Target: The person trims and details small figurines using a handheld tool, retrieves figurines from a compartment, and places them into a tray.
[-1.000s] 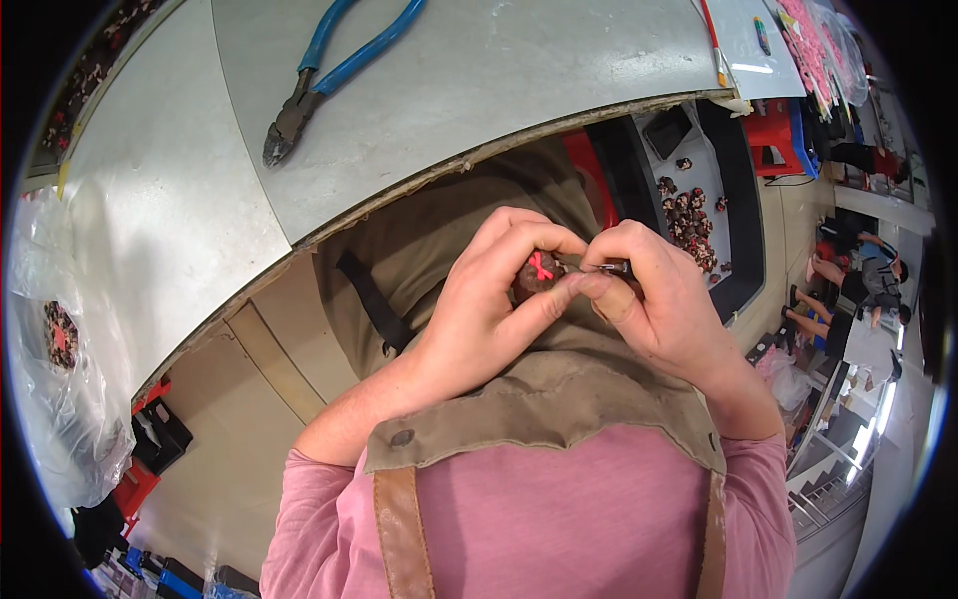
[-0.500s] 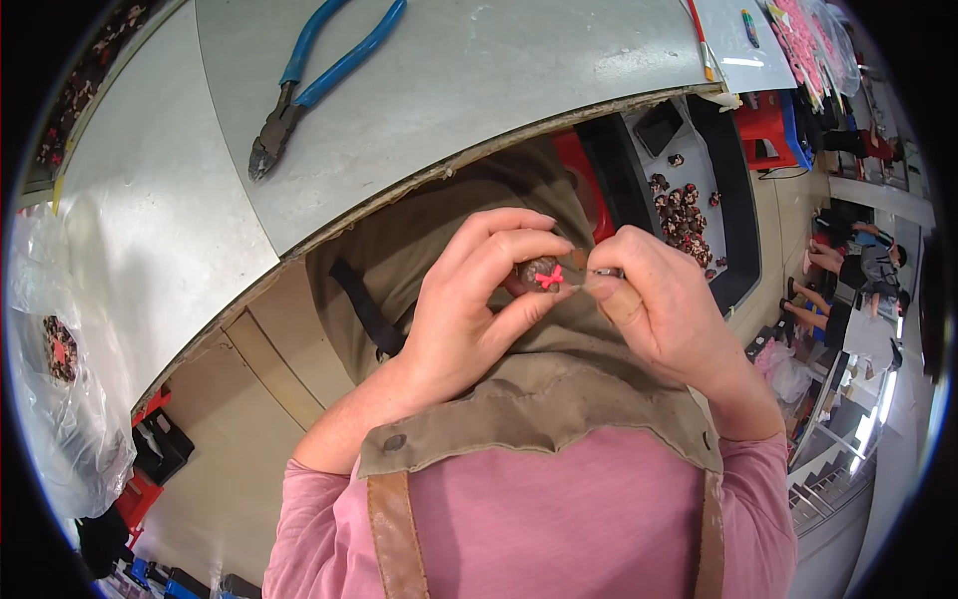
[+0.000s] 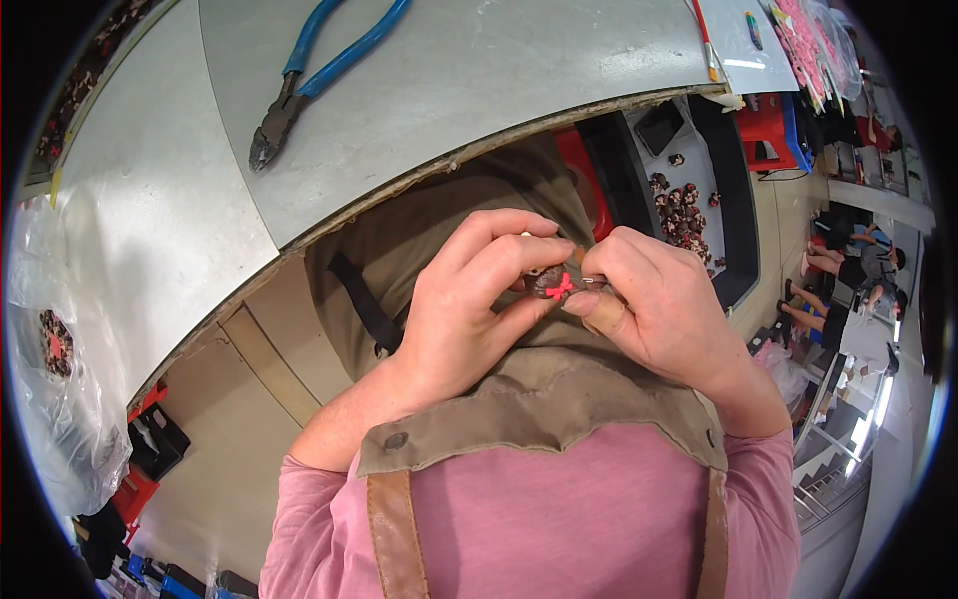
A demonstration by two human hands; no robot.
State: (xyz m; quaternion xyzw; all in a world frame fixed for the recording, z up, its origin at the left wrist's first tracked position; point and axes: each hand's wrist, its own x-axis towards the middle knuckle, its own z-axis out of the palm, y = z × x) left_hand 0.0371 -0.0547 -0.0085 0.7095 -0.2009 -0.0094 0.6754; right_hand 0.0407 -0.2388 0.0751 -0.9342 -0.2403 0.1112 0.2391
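Over my apron-covered lap, my left hand (image 3: 464,299) is closed round a small dark brown figurine (image 3: 545,282) with a bright red bow on it. Thumb and fingers grip its sides, hiding much of it. My right hand (image 3: 654,304) is pinched right beside the bow, its thumb and forefinger closed on a small shiny metal piece (image 3: 591,282). Most of that piece is covered by the fingers, so its kind is unclear. Both hands almost touch in front of the table's edge.
Blue-handled cutting pliers (image 3: 299,90) lie on the grey table (image 3: 479,60). A red-handled brush (image 3: 707,45) is at its far right. A black tray (image 3: 733,230) to the right holds several small brown figurines (image 3: 682,215). Clear plastic bags (image 3: 75,429) hang at left; other people are far right.
My right hand has shifted slightly left, bringing its fingertips up against the figurine. The figurine and its bow have turned a little in my left fingers.
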